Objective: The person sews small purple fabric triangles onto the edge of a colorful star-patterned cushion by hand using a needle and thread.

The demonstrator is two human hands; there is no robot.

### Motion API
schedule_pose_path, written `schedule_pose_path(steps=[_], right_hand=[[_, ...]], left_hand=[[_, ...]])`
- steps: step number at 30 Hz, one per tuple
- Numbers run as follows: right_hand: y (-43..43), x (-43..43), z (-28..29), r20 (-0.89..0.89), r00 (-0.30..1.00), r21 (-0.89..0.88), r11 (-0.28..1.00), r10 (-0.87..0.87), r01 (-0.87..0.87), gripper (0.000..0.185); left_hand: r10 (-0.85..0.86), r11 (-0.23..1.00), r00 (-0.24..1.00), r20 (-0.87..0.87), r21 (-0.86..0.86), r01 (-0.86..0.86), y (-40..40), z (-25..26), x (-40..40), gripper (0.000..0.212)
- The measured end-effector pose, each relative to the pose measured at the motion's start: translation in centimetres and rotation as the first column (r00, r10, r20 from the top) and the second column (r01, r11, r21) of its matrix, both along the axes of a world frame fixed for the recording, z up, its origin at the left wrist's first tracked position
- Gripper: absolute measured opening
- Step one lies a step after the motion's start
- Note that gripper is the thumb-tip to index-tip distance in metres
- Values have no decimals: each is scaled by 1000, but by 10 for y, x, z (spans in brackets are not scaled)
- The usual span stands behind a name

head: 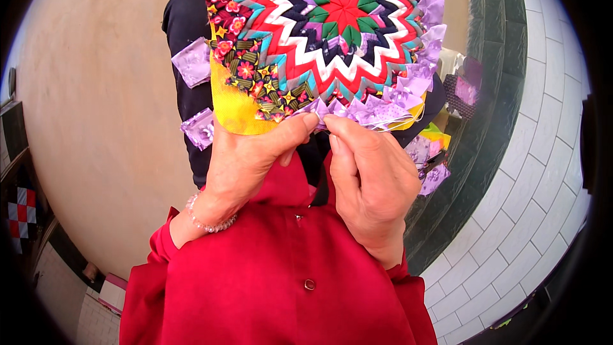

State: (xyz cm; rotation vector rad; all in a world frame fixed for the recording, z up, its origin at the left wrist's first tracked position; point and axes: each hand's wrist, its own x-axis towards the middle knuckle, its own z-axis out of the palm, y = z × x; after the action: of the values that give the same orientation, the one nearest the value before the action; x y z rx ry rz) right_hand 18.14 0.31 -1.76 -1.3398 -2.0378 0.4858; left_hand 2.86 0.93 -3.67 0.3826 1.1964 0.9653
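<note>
A folded patchwork piece lies across my lap, with a red and green star at its centre and zigzag rings of colour around it. Its yellow backing shows at the lower left corner. My left hand pinches the bottom edge, thumb on top. Right beside that thumb, my right hand has its thumb and forefinger closed at a folded lilac patch. White thread runs along the edge to the right. Whether a needle sits between my right fingertips is too small to tell.
Lilac fabric squares rest on my dark trouser leg. At my right lie more fabric scraps, dark-handled scissors and a dark woven item. A dark tiled border meets white wall tiles on that side.
</note>
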Motion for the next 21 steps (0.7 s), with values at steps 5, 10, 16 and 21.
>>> schedule_pose_path(steps=[5, 10, 16, 21], right_hand=[[0, -2, 4, 68, 997, -61, 998, -31, 35, 23], [1, -1, 2, 65, 997, -54, 998, -35, 39, 23], [1, 1, 3, 80, 997, -51, 998, -22, 26, 23], [1, 1, 5, 90, 996, -63, 998, -13, 19, 23]], left_hand=[[17, 1000, 1000, -20, 9, -17, -2, -1, 0, 15], [9, 1000, 1000, -29, 10, -9, 0, -1, 2, 17], [-5, 1000, 999, -38, 1, 5, 0, -1, 3, 18], [-8, 1000, 999, -43, -11, 7, 0, 0, 2, 19]])
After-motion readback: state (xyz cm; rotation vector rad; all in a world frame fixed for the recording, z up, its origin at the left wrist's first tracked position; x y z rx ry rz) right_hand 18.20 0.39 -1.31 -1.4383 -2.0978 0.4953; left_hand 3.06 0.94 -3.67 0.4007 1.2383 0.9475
